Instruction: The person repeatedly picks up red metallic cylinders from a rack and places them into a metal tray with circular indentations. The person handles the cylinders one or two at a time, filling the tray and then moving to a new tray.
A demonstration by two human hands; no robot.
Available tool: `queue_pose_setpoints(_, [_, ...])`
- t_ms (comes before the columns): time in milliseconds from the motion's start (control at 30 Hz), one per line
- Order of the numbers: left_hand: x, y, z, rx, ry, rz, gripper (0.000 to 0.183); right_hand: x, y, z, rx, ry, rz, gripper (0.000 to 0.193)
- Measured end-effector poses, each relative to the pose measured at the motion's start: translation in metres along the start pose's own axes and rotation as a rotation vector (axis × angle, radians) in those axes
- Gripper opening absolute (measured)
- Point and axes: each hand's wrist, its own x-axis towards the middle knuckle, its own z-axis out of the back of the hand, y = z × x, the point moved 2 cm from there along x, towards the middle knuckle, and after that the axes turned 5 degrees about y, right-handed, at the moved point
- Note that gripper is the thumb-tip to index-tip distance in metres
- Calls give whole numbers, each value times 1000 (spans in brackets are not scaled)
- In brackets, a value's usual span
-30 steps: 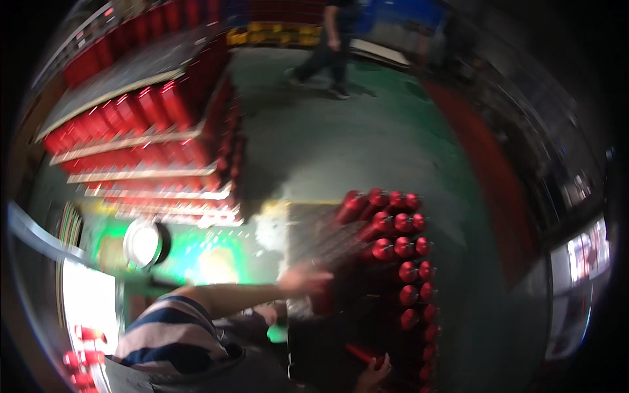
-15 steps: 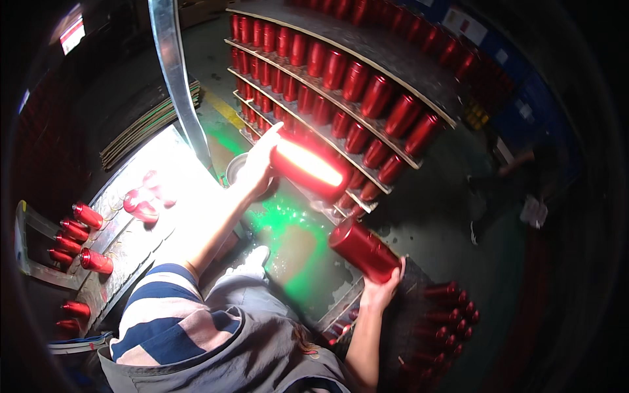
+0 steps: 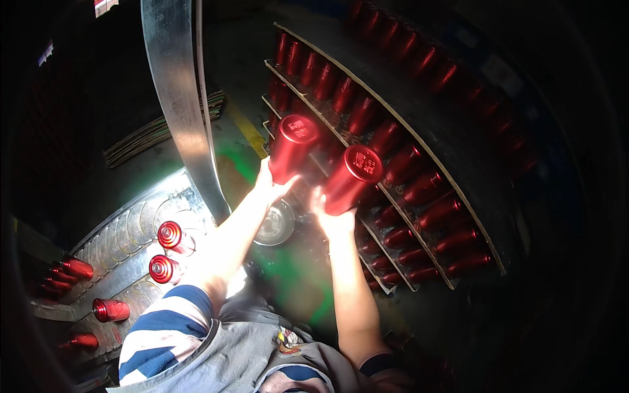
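Note:
Both of my hands are raised in front of the stacked boards, each wrapped round a glossy red metal bottle. My left hand [image 3: 275,183] grips the lower part of one red bottle [image 3: 290,150], whose flat round end with pale markings faces up toward me. Close by on the right, my right hand [image 3: 337,219] holds a second red bottle [image 3: 350,180], tilted, its marked round end also showing. The two bottles are near each other but apart. Bright light washes out part of my left forearm.
Tiered boards [image 3: 393,187] carry rows of red bottles ahead and to the right. On the left, more red bottles [image 3: 169,234] stand along a metal conveyor [image 3: 131,229]. A curved metal post [image 3: 173,78] rises beside it. Farther back are stacked boards [image 3: 157,131]; a round metal pan [image 3: 275,223] sits below.
My right hand has brought its bottle up and leftward, beside the left one. The left bottle has turned more upright. My view has swung, so the tiered boards appear closer.

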Motion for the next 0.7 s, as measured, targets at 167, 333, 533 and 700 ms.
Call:
queue_pose_setpoints(167, [33, -38, -5, -72, -99, 5, 59, 63, -14, -27, 9, 47, -152, 59])
queue_pose_setpoints(333, [46, -41, -12, -128, -96, 12, 55, 94, -10, -26, -69, 30, -83, 57])
queue_pose_setpoints(533, [51, -56, -1, -94, -112, -61, 56, 114, -17, -22, -96, -19, -89, 58])
queue_pose_setpoints(700, [54, -58, -29, -85, -130, -65, 53, 118, 0, -43, -18, 18, -221, 63])
